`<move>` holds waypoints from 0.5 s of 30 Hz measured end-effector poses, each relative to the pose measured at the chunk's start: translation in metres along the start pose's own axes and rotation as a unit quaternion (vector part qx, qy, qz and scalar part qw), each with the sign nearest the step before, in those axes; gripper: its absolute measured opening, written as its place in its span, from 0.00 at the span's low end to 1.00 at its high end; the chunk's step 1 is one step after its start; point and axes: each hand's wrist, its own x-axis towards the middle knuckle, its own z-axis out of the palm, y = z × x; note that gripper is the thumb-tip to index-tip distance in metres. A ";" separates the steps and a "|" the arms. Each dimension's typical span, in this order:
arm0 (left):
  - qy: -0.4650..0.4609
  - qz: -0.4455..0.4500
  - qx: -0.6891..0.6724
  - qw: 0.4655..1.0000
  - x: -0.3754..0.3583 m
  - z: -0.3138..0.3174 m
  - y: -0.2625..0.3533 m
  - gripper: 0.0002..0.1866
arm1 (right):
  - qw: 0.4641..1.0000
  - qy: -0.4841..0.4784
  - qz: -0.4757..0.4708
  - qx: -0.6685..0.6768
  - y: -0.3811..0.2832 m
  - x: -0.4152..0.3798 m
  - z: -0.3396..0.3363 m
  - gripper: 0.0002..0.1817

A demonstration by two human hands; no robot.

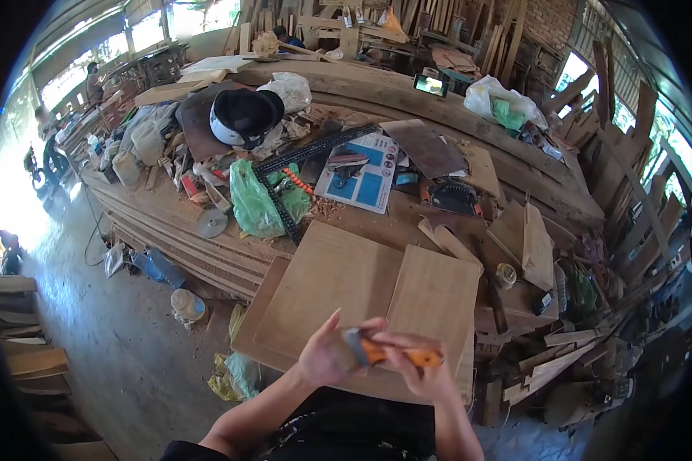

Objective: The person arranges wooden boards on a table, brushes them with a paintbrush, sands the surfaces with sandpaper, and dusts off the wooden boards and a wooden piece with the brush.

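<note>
An orange-handled paintbrush with a grey metal band is held above the near edge of the wooden panels. My right hand is wrapped round its orange handle. At the other end, my left hand is cupped about the brush head, thumb raised and fingers behind it. Motion smears the bristles, so their exact contact with the palm is hard to see. Beneath both hands lie flat wooden boards, a wide panel on the left and a narrower panel on the right.
Behind the panels are a black carpenter's square, a green plastic bag, a printed sheet and a cap. A tape roll sits at the right. Scrap wood is piled below it. People are in the background.
</note>
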 end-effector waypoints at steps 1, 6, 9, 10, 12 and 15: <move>0.013 0.030 0.053 0.998 0.001 0.005 0.003 0.42 | 0.998 0.035 -0.020 -0.048 0.000 0.004 -0.001 0.12; 0.223 0.130 0.168 0.951 0.016 0.026 -0.001 0.42 | 0.959 0.071 -0.131 -0.242 0.014 0.016 0.030 0.16; 0.165 0.183 0.142 0.959 0.010 0.018 0.027 0.39 | 0.950 0.002 -0.211 -0.231 -0.003 0.009 0.067 0.13; 0.143 0.199 0.126 0.961 0.005 0.030 0.034 0.36 | 0.952 -0.017 -0.228 -0.203 -0.007 0.005 0.074 0.12; 0.032 0.162 0.058 0.985 0.000 -0.002 0.050 0.35 | 0.970 -0.014 -0.195 -0.144 -0.010 -0.002 0.072 0.09; 0.063 0.135 0.070 0.986 -0.004 0.007 0.050 0.31 | 0.984 -0.016 -0.162 -0.071 0.000 -0.006 0.062 0.07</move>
